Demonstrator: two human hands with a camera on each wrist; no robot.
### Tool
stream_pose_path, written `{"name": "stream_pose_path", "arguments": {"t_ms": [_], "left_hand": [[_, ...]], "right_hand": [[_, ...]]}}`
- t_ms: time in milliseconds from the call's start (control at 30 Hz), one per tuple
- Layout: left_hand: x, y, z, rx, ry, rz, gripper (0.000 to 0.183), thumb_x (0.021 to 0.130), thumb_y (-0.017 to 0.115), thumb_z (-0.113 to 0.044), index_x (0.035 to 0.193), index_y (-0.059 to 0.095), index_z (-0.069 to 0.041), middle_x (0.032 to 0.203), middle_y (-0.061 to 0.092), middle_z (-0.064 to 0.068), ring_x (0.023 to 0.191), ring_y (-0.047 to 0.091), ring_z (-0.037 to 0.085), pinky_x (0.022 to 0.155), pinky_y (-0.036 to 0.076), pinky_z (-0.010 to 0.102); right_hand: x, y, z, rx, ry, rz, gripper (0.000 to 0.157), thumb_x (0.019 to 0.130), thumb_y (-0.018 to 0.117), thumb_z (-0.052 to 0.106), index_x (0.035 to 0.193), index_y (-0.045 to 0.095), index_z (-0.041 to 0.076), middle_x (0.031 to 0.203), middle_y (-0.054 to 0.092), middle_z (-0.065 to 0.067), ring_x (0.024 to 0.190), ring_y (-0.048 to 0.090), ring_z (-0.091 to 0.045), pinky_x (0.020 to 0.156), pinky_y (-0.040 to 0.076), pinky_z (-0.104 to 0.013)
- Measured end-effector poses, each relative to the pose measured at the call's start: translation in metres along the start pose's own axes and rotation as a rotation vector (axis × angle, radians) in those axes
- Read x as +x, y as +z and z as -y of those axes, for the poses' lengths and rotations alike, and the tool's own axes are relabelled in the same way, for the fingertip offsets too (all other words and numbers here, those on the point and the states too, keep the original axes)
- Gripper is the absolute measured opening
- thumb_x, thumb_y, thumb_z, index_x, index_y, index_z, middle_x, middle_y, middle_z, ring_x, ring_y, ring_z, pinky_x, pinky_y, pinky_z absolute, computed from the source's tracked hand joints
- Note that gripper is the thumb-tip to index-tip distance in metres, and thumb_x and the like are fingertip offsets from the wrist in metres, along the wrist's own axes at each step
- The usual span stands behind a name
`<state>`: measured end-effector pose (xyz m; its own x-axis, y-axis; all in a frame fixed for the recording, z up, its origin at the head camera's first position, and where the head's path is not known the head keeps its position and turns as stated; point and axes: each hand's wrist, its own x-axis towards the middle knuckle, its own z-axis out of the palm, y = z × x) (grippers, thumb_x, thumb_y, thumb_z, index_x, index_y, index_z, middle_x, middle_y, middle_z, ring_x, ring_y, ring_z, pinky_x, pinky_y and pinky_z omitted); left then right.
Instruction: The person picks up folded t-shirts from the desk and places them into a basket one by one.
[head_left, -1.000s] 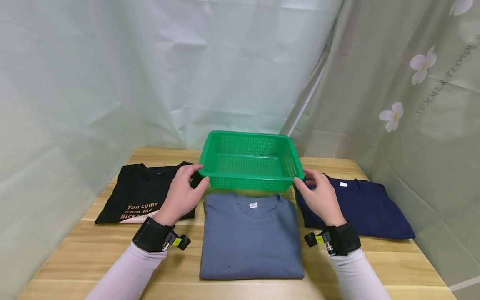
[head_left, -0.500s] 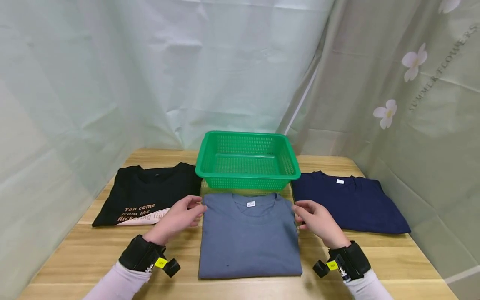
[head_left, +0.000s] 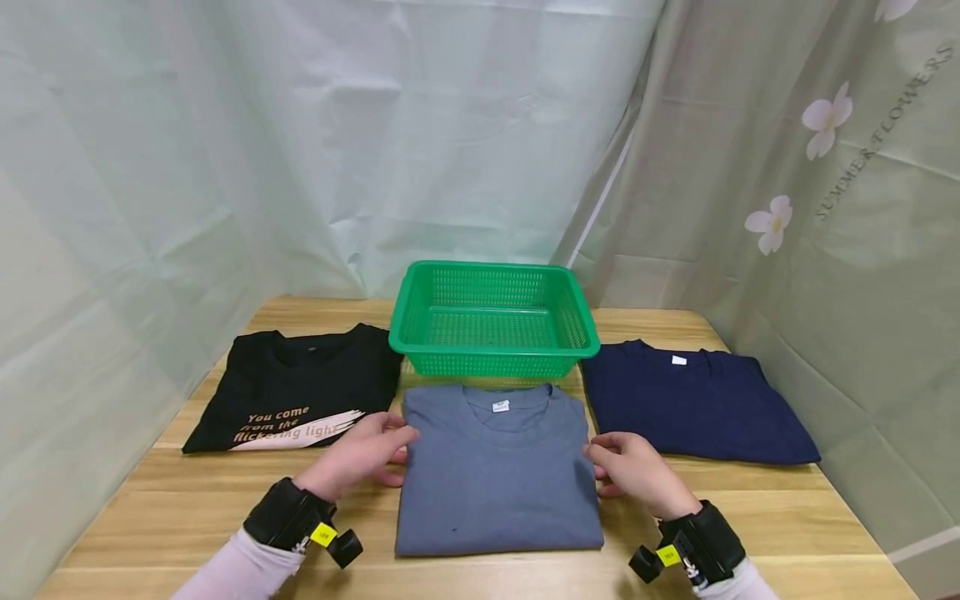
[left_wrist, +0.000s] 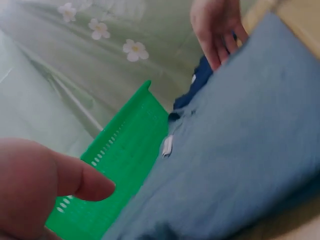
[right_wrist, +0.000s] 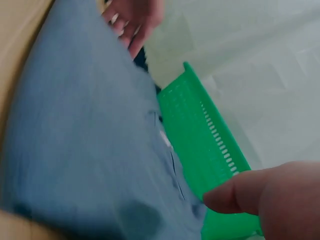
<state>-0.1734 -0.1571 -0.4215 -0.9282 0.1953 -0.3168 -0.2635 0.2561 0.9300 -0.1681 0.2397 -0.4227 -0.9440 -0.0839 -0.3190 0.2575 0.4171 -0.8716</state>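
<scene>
A folded grey-blue T-shirt (head_left: 498,475) lies flat in front of me, its white neck label facing up. My left hand (head_left: 363,454) is at the shirt's left edge, thumb side over the fabric and loosely bent fingers beside it. At the opposite edge, my right hand (head_left: 641,473) has its fingertips close to the cloth. Both wrist views show the thumbs apart from the fingers, with no cloth plainly pinched; whether the fingertips touch the shirt is hard to tell. Just behind the shirt stands a green plastic basket (head_left: 495,365) with nothing in it.
A folded black T-shirt (head_left: 300,375) with printed lettering lies on the left of the wooden table (head_left: 150,533). On the right is a folded navy T-shirt (head_left: 701,404). A pale curtain (head_left: 450,142) hangs behind and at both sides.
Both hands have left the basket's front corners and come back toward me to the grey-blue T-shirt's side edges, lower along them than half a second ago. The basket stands still on the table.
</scene>
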Motion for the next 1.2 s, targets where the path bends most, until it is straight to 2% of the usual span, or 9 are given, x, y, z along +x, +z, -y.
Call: {"name": "stream_pose_path", "arguments": {"t_ms": [200,433,533,700,800,867,933,1067,1200], "left_hand": [[0.008,0.001,0.003,-0.109,-0.004,0.139,0.044,0.108,0.058,-0.023,0.135,0.055,0.012,0.117,0.068,0.015,0.102,0.069,0.022,0.08,0.067,0.038],[0.016,0.009,0.001,-0.083,0.044,0.173,0.048,0.107,0.06,-0.022,0.137,0.055,0.015,0.112,0.067,0.011,0.093,0.068,0.018,0.079,0.062,0.029],[0.018,0.01,0.001,-0.079,0.054,0.182,0.057,0.108,0.061,-0.021,0.147,0.047,0.019,0.117,0.071,0.014,0.097,0.071,0.017,0.083,0.062,0.029],[0.02,0.006,0.002,-0.131,0.022,0.221,0.081,0.107,0.063,-0.019,0.165,0.018,0.015,0.116,0.071,0.011,0.099,0.072,0.016,0.082,0.064,0.033],[0.021,0.004,0.005,-0.155,0.015,0.251,0.09,0.106,0.066,-0.015,0.168,0.006,0.011,0.124,0.071,0.017,0.102,0.074,0.019,0.082,0.066,0.037],[0.022,0.002,0.007,-0.171,0.019,0.275,0.097,0.104,0.067,-0.011,0.17,-0.002,0.009,0.14,0.066,0.025,0.108,0.075,0.023,0.085,0.067,0.041],[0.022,0.001,0.009,-0.184,0.019,0.309,0.103,0.103,0.068,-0.008,0.171,-0.008,0.006,0.154,0.056,0.031,0.114,0.073,0.025,0.09,0.066,0.045],[0.025,-0.001,0.013,-0.243,0.006,0.381,0.109,0.101,0.068,-0.002,0.172,-0.015,0.001,0.166,0.043,0.032,0.124,0.069,0.026,0.101,0.063,0.05],[0.025,-0.006,0.016,-0.297,0.012,0.432,0.107,0.102,0.066,0.0,0.173,-0.014,-0.001,0.16,0.054,0.024,0.123,0.071,0.022,0.103,0.063,0.049]], "right_hand": [[0.008,0.005,0.0,0.11,0.029,0.066,0.058,0.11,0.063,0.028,0.151,0.053,-0.012,0.103,0.06,-0.007,0.086,0.06,-0.018,0.071,0.062,-0.035],[0.019,0.013,0.002,0.183,0.011,0.195,0.033,0.109,0.066,0.036,0.1,0.064,0.004,0.084,0.054,0.003,0.082,0.059,-0.014,0.076,0.054,-0.03],[0.023,0.015,0.003,0.13,-0.025,0.199,0.039,0.109,0.067,0.039,0.111,0.069,0.0,0.094,0.061,0.002,0.088,0.061,-0.013,0.079,0.054,-0.028],[0.024,0.016,0.006,0.09,-0.025,0.154,0.034,0.108,0.069,0.034,0.096,0.058,0.004,0.072,0.039,0.006,0.06,0.037,-0.009,0.059,0.036,-0.024],[0.024,0.013,0.005,0.133,-0.008,0.188,0.041,0.108,0.066,0.026,0.128,0.058,-0.008,0.068,0.03,0.007,0.057,0.029,-0.01,0.055,0.032,-0.025],[0.024,0.01,0.004,0.149,-0.01,0.234,0.071,0.109,0.064,0.023,0.162,0.033,-0.013,0.07,0.033,0.008,0.06,0.033,-0.01,0.056,0.036,-0.024],[0.025,0.008,0.001,0.173,-0.023,0.29,0.085,0.109,0.062,0.02,0.17,0.011,-0.012,0.077,0.046,0.007,0.067,0.047,-0.008,0.06,0.045,-0.023],[0.026,0.006,-0.005,0.205,-0.075,0.363,0.076,0.11,0.06,0.015,0.17,0.02,-0.01,0.118,0.07,-0.007,0.093,0.069,-0.011,0.072,0.06,-0.026],[0.021,0.004,-0.006,0.242,-0.081,0.362,0.077,0.11,0.06,0.014,0.171,0.018,-0.009,0.158,0.054,-0.027,0.111,0.073,-0.018,0.084,0.065,-0.034]]}}
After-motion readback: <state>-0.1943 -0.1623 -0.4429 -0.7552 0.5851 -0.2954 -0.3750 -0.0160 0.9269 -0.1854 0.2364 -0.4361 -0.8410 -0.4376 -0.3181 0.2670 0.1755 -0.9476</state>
